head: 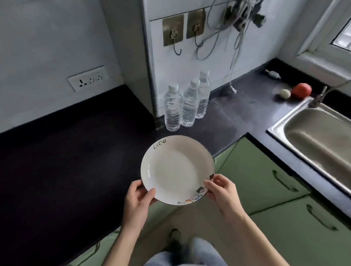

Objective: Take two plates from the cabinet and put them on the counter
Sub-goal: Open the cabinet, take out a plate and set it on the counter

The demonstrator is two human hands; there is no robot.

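Note:
A white plate (176, 169) with the word "Life" on its far rim and small cartoon figures on its near rim is held level over the inner corner edge of the dark counter (59, 160). My left hand (138, 198) grips its near-left rim, thumb on top. My right hand (222, 191) grips its near-right rim. Whether a second plate lies under it I cannot tell. Green cabinet doors (261, 175) with handles run below the counter; all that show are closed.
Three water bottles (186, 105) stand on the counter by the wall corner, just beyond the plate. A steel sink (322, 136) with a tap lies to the right. A tomato (301, 90) and a pale round item (284, 94) rest behind it. Cables hang on the wall.

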